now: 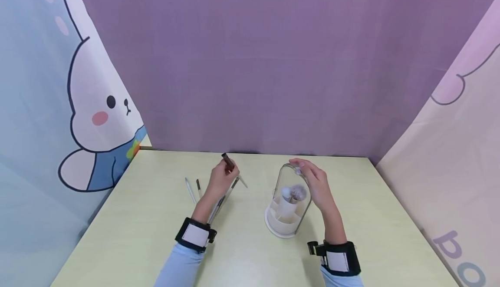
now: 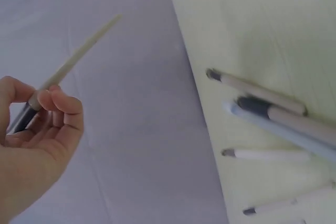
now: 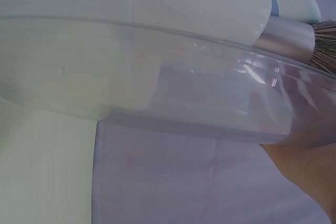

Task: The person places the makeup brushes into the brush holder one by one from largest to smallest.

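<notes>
My left hand (image 1: 223, 179) pinches a slim makeup brush (image 2: 79, 56) between thumb and fingers, above the table. Its dark end points up and back, and its pale tapered handle slants down to the right in the head view. My right hand (image 1: 315, 185) grips the top edge of a clear arched cover (image 1: 278, 178) on a white round brush holder (image 1: 282, 227). Inside the holder, a fluffy brush (image 1: 299, 192) and a white-tipped brush (image 3: 296, 6) stand upright in a raised middle cup. Through the cover, part of my right hand shows blurred in the right wrist view.
Several makeup brushes lie on the pale table (image 1: 129, 235) beside and beneath my left forearm, among them a thick dark-ended one (image 2: 257, 107) and a thin one (image 2: 273, 154). A purple cloth (image 1: 258, 70) hangs behind the table's far edge, with printed cloths at both sides.
</notes>
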`<state>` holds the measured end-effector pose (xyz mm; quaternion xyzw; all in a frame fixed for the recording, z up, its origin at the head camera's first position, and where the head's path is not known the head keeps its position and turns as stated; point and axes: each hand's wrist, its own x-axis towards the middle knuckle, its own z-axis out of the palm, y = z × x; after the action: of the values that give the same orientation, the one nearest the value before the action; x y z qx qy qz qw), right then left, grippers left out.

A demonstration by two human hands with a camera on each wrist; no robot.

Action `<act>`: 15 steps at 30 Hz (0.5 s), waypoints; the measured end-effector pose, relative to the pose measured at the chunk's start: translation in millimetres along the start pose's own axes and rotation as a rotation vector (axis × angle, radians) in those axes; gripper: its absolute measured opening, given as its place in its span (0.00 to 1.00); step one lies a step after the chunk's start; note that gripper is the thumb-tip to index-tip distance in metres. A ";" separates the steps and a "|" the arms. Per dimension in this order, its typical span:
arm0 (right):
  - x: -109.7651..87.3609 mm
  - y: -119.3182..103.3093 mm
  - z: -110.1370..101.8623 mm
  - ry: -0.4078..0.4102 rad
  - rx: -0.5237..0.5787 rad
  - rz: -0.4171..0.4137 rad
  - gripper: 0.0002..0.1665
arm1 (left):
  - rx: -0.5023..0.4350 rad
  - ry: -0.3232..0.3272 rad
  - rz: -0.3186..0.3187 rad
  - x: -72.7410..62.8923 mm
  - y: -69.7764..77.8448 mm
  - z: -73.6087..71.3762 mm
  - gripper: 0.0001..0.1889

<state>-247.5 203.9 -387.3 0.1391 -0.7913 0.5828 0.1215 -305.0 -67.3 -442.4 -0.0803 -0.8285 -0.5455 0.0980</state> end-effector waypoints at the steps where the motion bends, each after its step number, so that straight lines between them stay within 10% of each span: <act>1: -0.1 0.2 -0.1 0.002 -0.004 0.002 0.22 | -0.016 0.000 0.018 -1.9 3.0 2.5 0.05; 15: -0.2 -0.7 -0.3 0.000 -0.019 0.004 0.23 | -0.419 -0.118 0.211 -40.0 59.4 25.5 0.03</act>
<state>-247.1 204.0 -386.6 0.1365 -0.7971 0.5755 0.1217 -253.9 -21.7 -409.4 -0.2167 -0.6885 -0.6866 0.0873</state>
